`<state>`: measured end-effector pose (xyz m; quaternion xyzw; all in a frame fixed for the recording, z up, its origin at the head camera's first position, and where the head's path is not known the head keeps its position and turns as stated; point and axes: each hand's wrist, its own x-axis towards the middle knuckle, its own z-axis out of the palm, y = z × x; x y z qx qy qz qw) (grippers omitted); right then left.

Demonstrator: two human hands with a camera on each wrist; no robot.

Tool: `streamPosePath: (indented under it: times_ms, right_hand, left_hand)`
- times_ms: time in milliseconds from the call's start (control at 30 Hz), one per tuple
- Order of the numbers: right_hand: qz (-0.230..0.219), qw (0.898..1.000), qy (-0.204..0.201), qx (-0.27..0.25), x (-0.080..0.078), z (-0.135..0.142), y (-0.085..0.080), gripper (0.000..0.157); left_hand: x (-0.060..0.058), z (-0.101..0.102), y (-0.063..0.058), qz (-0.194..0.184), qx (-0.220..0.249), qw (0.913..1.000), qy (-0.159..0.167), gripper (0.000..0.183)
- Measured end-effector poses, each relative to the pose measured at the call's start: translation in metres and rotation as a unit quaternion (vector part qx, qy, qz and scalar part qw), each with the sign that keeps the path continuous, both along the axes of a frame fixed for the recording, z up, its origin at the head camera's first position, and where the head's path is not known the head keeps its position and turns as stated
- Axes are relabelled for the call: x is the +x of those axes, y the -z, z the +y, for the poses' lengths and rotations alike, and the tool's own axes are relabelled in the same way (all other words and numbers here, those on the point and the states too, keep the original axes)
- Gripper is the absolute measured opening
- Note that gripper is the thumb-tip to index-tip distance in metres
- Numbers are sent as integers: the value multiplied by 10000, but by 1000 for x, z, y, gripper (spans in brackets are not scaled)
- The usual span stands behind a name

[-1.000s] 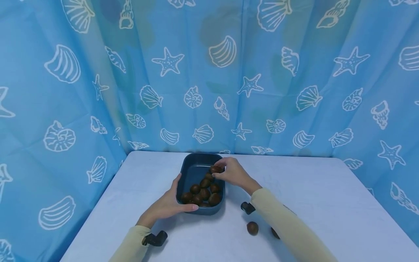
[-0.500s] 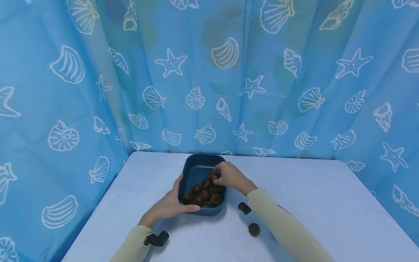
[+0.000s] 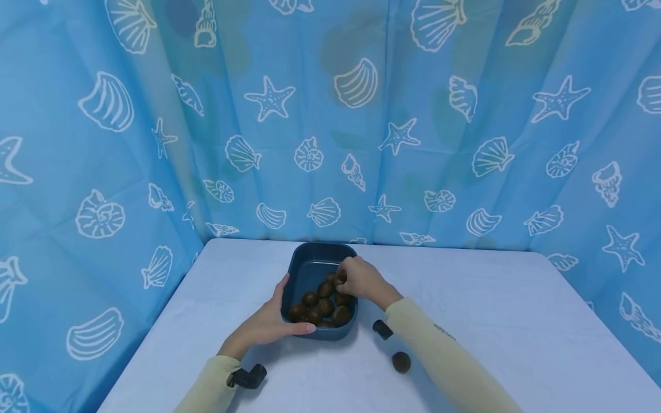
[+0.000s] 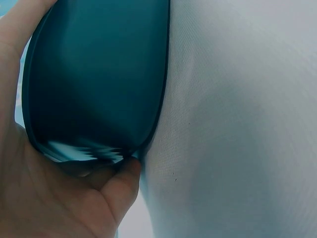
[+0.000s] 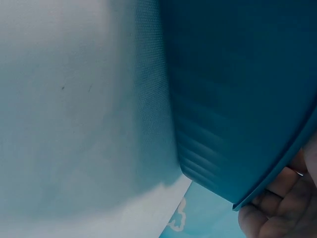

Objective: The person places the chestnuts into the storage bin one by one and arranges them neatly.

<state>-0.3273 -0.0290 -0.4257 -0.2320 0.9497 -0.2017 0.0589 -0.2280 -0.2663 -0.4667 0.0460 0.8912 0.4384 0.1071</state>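
Observation:
A dark blue rectangular container (image 3: 310,269) with rounded corners stands on the table, tilted slightly in the head view. Several brown chestnuts (image 3: 325,307) are heaped in its near and right part. My left hand (image 3: 268,321) grips the near left corner, thumb along the near wall and fingers up the left side; the left wrist view has this hand around the container's end. My right hand (image 3: 361,280) reaches over the right rim, fingertips down inside, pinching a chestnut (image 3: 339,280) partly hidden by them. In the right wrist view, curled fingers (image 5: 285,215) show beyond the rim.
One loose chestnut (image 3: 401,362) lies on the white tabletop (image 3: 490,310) beside the right sleeve. Black wrist-worn pieces (image 3: 250,376) stick out from both wrists. A blue curtain (image 3: 310,115) printed with shells and starfish hangs around the back and sides.
My right hand has lowered the chestnut from near the right rim onto the heap. The right forearm has shifted slightly left and now hides a second loose chestnut. The left hand keeps its hold.

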Motion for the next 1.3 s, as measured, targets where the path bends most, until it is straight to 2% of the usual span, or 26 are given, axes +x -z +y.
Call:
streamPosePath:
  times_ms: [467, 600, 700, 833, 1033, 1167, 1300]
  right_hand:
    - [-59, 9999, 68, 57, 2, -5, -1, 12]
    - [-151, 9999, 35, -61, 2, -2, 0, 20]
    - [-125, 9993, 41, -362, 2, 3, -1, 30]
    - [-4, 9964, 67, -850, 5, 15, -12, 37]
    - [239, 9929, 196, -1148, 17, 43, -33, 40]
    - [392, 9909, 366, -1231, 34, 72, -41, 39]
    - [462, 9876, 622, -1366, 56, 103, -41, 39]
  left_hand:
    - [0, 0, 1, -27, -36, 10000, -49, 133]
    - [1, 0, 1, -73, 16, 10000, -28, 133]
    - [1, 0, 1, -40, 68, 10000, 36, 133]
    - [1, -1, -2, 66, 73, 9999, 89, 132]
    - [0, -1, -3, 150, 51, 9999, 59, 132]
    - [-1, -1, -2, 149, 74, 9998, 96, 133]
    - [0, -1, 0, 137, 168, 9996, 158, 132]
